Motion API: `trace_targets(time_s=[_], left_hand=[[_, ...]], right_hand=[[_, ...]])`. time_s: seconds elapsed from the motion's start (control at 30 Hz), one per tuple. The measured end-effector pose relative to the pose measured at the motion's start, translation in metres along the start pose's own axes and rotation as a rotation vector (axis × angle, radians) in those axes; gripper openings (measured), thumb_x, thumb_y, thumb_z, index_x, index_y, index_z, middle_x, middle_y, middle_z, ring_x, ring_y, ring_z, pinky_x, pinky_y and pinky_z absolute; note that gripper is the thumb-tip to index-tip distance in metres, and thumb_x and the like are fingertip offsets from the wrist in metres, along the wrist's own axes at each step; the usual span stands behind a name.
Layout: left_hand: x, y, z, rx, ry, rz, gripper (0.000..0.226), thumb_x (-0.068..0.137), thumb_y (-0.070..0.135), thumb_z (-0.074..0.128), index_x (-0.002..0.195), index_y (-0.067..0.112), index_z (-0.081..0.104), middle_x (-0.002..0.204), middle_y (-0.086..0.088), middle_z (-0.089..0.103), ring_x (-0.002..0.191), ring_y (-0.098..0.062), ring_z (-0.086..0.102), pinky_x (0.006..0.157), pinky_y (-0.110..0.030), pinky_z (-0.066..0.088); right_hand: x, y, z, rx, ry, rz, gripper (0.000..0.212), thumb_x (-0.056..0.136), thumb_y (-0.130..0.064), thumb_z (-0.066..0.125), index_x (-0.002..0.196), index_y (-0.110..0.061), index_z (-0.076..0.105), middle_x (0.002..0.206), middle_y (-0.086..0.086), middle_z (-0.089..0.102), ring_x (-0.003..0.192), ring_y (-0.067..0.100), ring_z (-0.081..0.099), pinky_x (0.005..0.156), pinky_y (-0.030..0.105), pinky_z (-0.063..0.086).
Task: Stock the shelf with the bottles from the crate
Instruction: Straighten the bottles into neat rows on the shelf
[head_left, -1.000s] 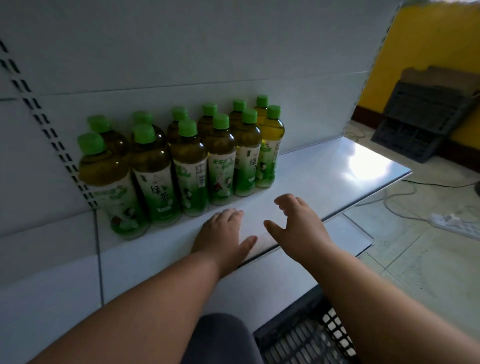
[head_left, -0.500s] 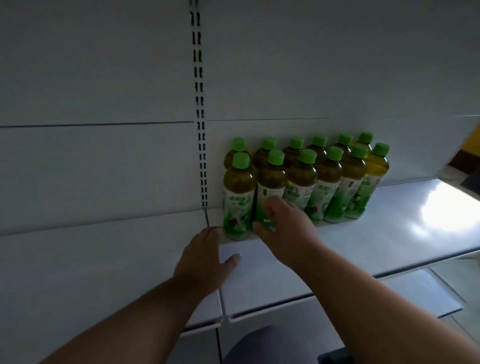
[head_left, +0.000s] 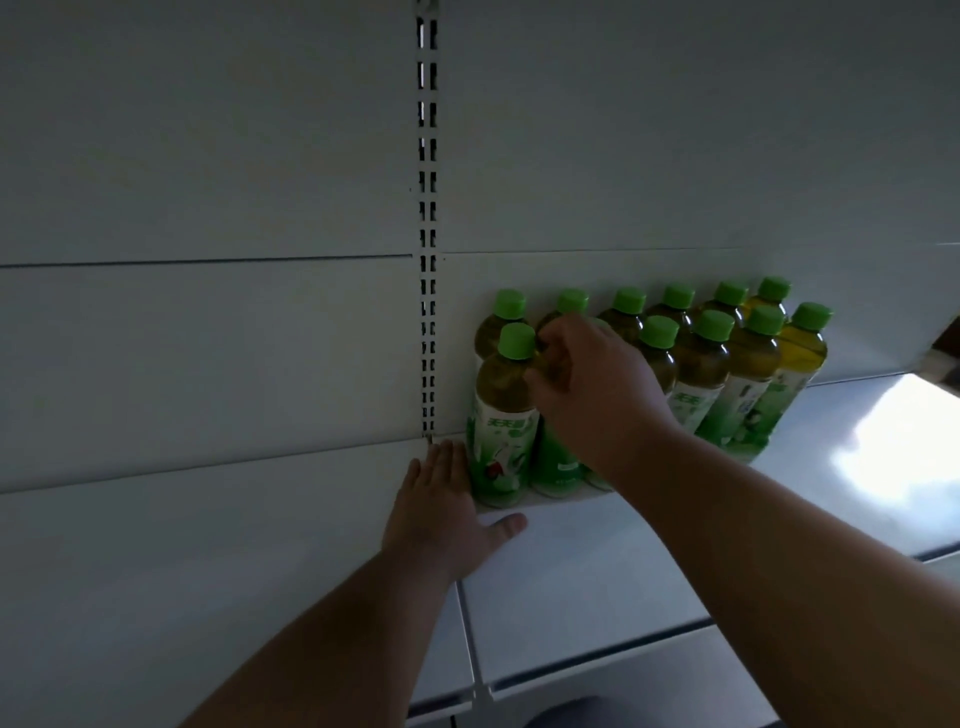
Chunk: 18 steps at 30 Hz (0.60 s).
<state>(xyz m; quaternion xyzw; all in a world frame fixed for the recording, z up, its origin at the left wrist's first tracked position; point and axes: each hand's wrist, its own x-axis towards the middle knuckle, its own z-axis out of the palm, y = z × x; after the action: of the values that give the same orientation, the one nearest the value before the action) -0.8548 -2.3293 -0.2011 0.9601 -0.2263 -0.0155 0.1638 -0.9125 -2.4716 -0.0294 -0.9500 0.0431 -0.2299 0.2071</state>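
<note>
Right hand (head_left: 597, 395) risen onto bottles (head_left: 701, 374), shelf (head_left: 649, 561) front bare

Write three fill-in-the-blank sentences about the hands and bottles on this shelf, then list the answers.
1. Every bottle cap is coloured ____.
2. The left hand lies flat on the ____.
3. The right hand reaches a front-row bottle second from the ____.

Answers: green; shelf; left

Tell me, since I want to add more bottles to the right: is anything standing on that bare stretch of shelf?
Nothing visible: the white metal shelf lies bare to the right of the green-capped tea bottles.
</note>
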Motion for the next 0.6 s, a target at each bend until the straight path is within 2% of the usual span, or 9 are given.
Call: trace_targets(time_s=[0.17,0.3,0.4,0.5,0.57,0.6], left_hand=[[0.001,0.000,0.003,0.040,0.020,0.008,0.118,0.079,0.088,0.030,0.158,0.010,-0.009,0.167,-0.010,-0.003,0.154,-0.022,-0.005,0.124,-0.040,0.000],[0.000,0.000,-0.001,0.004,0.013,0.012,0.116,0.081,0.085,0.036,0.158,0.009,-0.005,0.168,-0.009,0.000,0.154,-0.021,-0.002,0.124,-0.039,0.002],[-0.001,0.004,-0.012,-0.153,0.075,0.009,0.115,0.079,0.077,0.054,0.159,0.010,0.007,0.166,-0.010,0.014,0.153,-0.023,0.010,0.124,-0.041,0.015],[-0.003,0.015,-0.037,-0.217,0.161,0.050,0.115,0.072,0.077,0.061,0.157,0.015,0.014,0.162,-0.008,0.025,0.150,-0.025,0.022,0.120,-0.041,0.026],[-0.001,0.023,-0.065,-0.237,0.239,0.098,0.115,0.074,0.073,0.065,0.158,0.016,0.013,0.163,-0.007,0.024,0.150,-0.026,0.022,0.120,-0.041,0.023],[0.001,0.028,-0.082,-0.227,0.269,0.111,0.115,0.076,0.071,0.065,0.159,0.015,0.008,0.165,-0.006,0.017,0.152,-0.025,0.017,0.121,-0.039,0.018]], right_hand=[[-0.005,0.010,0.004,0.033,0.000,-0.005,0.039,0.093,-0.029,0.061,0.130,-0.019,0.054,0.114,-0.003,0.057,0.095,0.014,0.057,0.080,0.036,0.053],[-0.005,0.012,0.006,0.025,-0.008,-0.020,0.040,0.093,-0.029,0.061,0.131,-0.018,0.054,0.114,-0.003,0.057,0.094,0.013,0.055,0.077,0.032,0.050],[-0.008,0.012,0.006,0.012,-0.024,-0.040,0.035,0.093,-0.029,0.061,0.125,-0.017,0.056,0.106,-0.004,0.054,0.089,0.015,0.056,0.075,0.034,0.052],[-0.011,0.013,-0.001,0.023,-0.026,-0.051,0.034,0.091,-0.026,0.062,0.124,-0.017,0.057,0.104,-0.006,0.054,0.088,0.014,0.055,0.075,0.034,0.052],[-0.011,0.017,-0.007,0.041,0.001,-0.042,0.031,0.090,-0.023,0.063,0.120,-0.017,0.059,0.105,-0.002,0.059,0.088,0.019,0.058,0.075,0.037,0.053],[-0.010,0.019,-0.010,0.047,0.012,-0.031,0.029,0.089,-0.020,0.062,0.118,-0.016,0.059,0.106,0.000,0.059,0.088,0.020,0.059,0.074,0.037,0.052]])
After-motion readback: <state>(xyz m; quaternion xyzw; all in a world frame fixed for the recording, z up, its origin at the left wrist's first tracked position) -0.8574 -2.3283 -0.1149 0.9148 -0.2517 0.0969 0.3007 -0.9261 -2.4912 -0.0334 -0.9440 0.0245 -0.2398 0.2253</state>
